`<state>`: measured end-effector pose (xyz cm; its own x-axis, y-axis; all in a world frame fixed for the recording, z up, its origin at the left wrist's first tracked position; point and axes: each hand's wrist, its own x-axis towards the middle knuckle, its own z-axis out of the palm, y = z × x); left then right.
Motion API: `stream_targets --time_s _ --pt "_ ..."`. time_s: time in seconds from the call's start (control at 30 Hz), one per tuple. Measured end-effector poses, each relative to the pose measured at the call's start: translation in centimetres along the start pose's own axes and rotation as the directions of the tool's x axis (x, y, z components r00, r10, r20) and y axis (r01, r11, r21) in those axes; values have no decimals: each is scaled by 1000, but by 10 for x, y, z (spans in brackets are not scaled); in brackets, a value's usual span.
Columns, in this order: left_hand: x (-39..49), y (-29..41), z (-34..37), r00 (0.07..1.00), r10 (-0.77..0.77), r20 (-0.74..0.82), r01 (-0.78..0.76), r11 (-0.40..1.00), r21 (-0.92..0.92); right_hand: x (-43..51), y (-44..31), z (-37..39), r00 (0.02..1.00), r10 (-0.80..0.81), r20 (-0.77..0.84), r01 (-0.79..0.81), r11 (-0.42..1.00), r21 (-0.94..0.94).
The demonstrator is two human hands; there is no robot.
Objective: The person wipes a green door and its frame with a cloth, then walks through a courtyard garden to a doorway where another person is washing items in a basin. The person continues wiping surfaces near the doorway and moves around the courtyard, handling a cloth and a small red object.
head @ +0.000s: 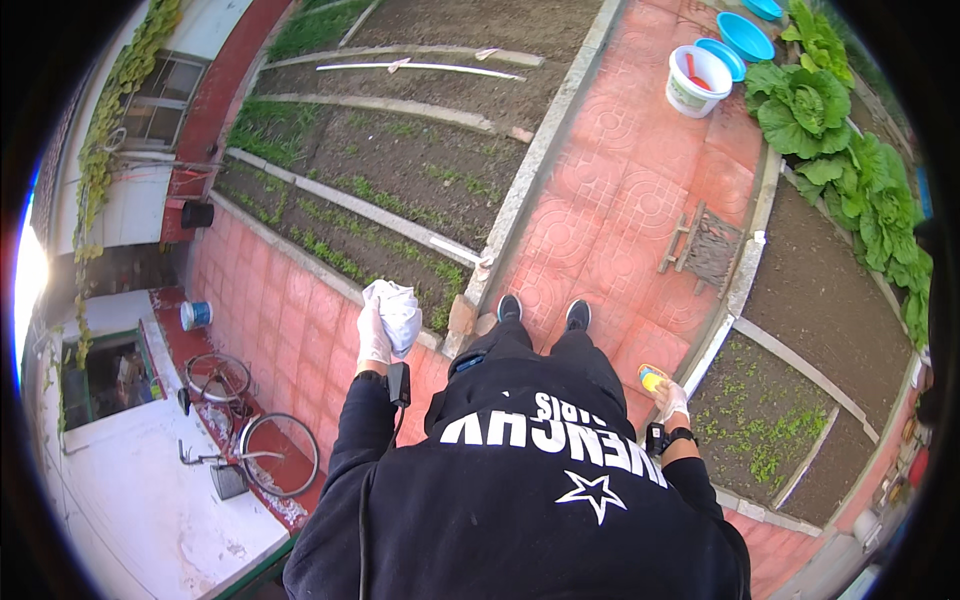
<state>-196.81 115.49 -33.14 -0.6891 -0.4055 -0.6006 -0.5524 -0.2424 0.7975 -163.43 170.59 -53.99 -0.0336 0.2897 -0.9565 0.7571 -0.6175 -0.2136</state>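
Note:
My left hand, in a thin whitish glove, is closed around a crumpled white cloth, held out to the left of my body. My right hand, gloved the same way, hangs low on the right near the stone garden border. It grips a small yellow and light-blue object with an orange edge, perhaps a brush; part of it is hidden by the fingers. Both hands are well apart, and I stand on red patterned paving.
Ahead right are a white bucket with a red item inside, blue basins and a low wooden stool. Garden beds with concrete edging flank the path. Leafy cabbages grow at right. A bicycle stands left.

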Motion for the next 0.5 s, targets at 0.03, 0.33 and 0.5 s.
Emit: stream_targets --time_s 0.03,0.33,0.5 --pt "5 -4 16 999 -33 16 32 999 2 -5 5 -5 1000 10 -1 -10 1000 -6" --pt "46 -42 101 945 -215 248 216 976 25 -31 -55 21 996 -41 -80 52 989 141" --pt "104 -33 159 948 -211 237 200 977 70 -28 -135 67 997 -60 -52 64 995 78"
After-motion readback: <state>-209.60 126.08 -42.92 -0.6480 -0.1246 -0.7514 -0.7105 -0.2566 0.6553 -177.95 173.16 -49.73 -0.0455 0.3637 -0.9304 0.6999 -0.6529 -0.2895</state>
